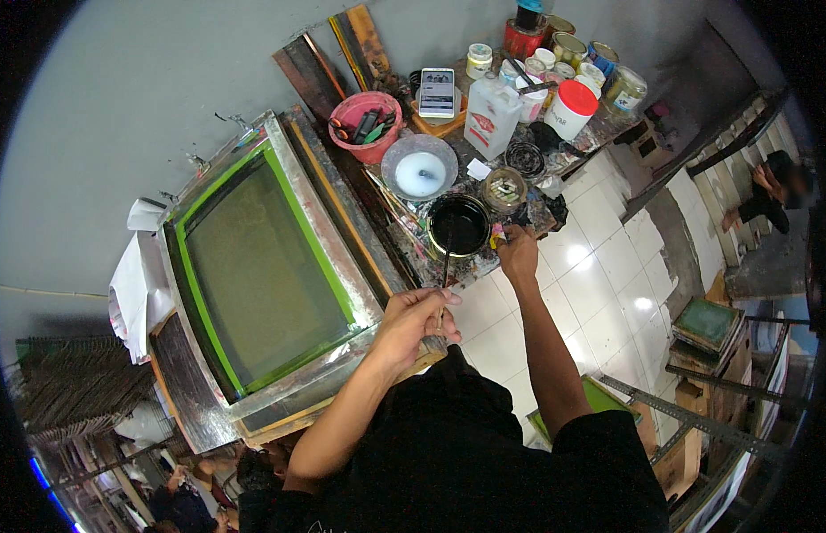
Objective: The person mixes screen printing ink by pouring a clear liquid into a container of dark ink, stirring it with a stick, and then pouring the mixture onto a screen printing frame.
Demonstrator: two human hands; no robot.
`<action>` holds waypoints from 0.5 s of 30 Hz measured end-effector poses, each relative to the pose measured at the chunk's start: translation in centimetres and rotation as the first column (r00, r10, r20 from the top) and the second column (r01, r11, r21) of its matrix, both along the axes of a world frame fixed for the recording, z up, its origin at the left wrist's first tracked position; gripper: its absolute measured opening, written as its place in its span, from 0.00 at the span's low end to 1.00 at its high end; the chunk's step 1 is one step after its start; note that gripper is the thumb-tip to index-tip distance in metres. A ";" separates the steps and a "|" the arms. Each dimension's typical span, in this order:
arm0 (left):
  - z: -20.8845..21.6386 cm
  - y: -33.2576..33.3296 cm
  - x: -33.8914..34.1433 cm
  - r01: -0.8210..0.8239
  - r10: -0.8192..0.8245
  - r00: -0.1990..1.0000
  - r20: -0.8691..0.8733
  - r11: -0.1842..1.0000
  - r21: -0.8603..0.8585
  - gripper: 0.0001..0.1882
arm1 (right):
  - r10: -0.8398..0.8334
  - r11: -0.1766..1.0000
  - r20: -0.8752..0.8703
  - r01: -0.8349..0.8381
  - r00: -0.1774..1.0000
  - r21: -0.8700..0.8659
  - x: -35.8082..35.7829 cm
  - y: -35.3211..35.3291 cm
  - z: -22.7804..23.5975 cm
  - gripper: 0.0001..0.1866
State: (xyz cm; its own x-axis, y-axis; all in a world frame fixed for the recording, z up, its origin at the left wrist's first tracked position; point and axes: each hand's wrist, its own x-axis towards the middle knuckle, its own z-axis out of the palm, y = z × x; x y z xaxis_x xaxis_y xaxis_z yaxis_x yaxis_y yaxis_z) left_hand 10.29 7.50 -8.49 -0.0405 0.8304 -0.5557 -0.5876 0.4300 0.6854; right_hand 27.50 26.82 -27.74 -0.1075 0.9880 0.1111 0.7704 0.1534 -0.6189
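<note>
Head view: held a thin stick (pixel 447 269) in the left hand (pixel 411 324), with fingers closed around its near part, and dipped its far end into a pot (pixel 471 254) of dark liquid (pixel 467 226). Placed the right hand (pixel 520 254) at a small yellow item (pixel 496 236) just beside the pot's rim; could not tell a firm grip from a light touch. Found the pot near the close edge of a cluttered table (pixel 608 131). Judged the stirring as begun but unfinished, going by the stick inside the liquid; could not tell the evenness of the mix. Counted lifting the stick clear as not yet done. Saw no obvious dark liquid on the mesh (pixel 262 258) of a green-bordered screen (pixel 315 238) to the left.

Noted white liquid (pixel 413 179) in a pale bowl (pixel 393 169) beyond the pot, with something small and dark in it, too unclear to name. Made out black and green items (pixel 371 125) in a pink basin (pixel 377 153) and pale pieces (pixel 504 188) in a round jar (pixel 504 209) just right of the pot. Could not tell the contents of a translucent jug (pixel 491 115) or of a white tub (pixel 562 123) under its red lid (pixel 578 96).
</note>
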 end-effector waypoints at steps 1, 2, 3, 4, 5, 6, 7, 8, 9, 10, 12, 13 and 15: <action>-0.2 -0.1 0.0 -0.005 0.005 1.000 0.002 1.000 0.004 0.12 | 0.011 1.000 -0.013 -0.011 1.000 0.017 0.0 0.1 -0.5 0.15; -0.1 0.0 0.0 -0.008 0.008 1.000 0.000 1.000 0.002 0.12 | 0.018 0.999 -0.026 -0.017 1.000 0.035 0.1 0.5 -1.4 0.15; 0.1 0.1 0.0 -0.010 0.010 1.000 -0.002 1.000 0.001 0.12 | 0.024 0.998 -0.039 -0.022 0.999 0.054 0.4 0.8 -2.2 0.15; 0.2 0.1 0.0 -0.014 0.014 1.000 -0.005 1.000 -0.001 0.12 | 0.018 1.000 -0.063 -0.017 0.998 0.021 0.4 1.1 -2.4 0.15; 0.4 0.1 0.1 -0.019 0.019 1.000 -0.007 1.000 -0.006 0.12 | 0.010 1.000 -0.087 -0.011 0.996 -0.011 0.6 1.4 -2.6 0.15; 0.5 0.2 0.1 -0.022 0.022 1.000 -0.009 1.000 -0.010 0.12 | -0.001 0.999 -0.110 -0.004 0.994 -0.044 0.8 1.6 -2.8 0.14; 0.4 0.1 0.0 -0.036 0.036 0.999 -0.009 0.999 -0.017 0.12 | -0.023 0.988 -0.195 -0.007 0.981 -0.152 0.9 1.6 -2.5 0.14; 0.5 0.0 -0.1 -0.038 0.038 0.999 -0.015 0.999 -0.016 0.12 | -0.056 0.966 -0.277 -0.019 0.959 -0.258 1.1 1.3 -1.5 0.13; 0.5 -0.1 -0.2 -0.039 0.039 0.999 -0.021 0.999 -0.015 0.12 | -0.098 0.932 -0.353 -0.038 0.931 -0.360 1.4 1.0 -0.5 0.12; 0.6 -0.2 -0.4 -0.041 0.040 0.999 -0.025 0.999 -0.012 0.12 | -0.144 0.926 -0.454 -0.042 0.879 -0.376 1.7 0.7 0.5 0.11; 0.6 -0.2 -0.5 -0.033 0.032 0.998 -0.050 0.999 -0.013 0.12 | -0.240 0.912 -0.631 -0.051 0.737 -0.407 2.8 -0.4 2.6 0.10; 0.7 -0.2 -0.5 -0.034 0.034 0.998 -0.061 0.999 -0.011 0.12 | -0.258 0.912 -0.631 -0.030 0.731 -0.408 3.0 -1.0 4.6 0.09; 0.8 -0.1 -0.3 -0.030 0.023 0.991 -0.130 0.998 -0.053 0.12 | -0.187 0.956 -0.664 -0.022 0.724 -0.293 3.2 -2.3 8.4 0.09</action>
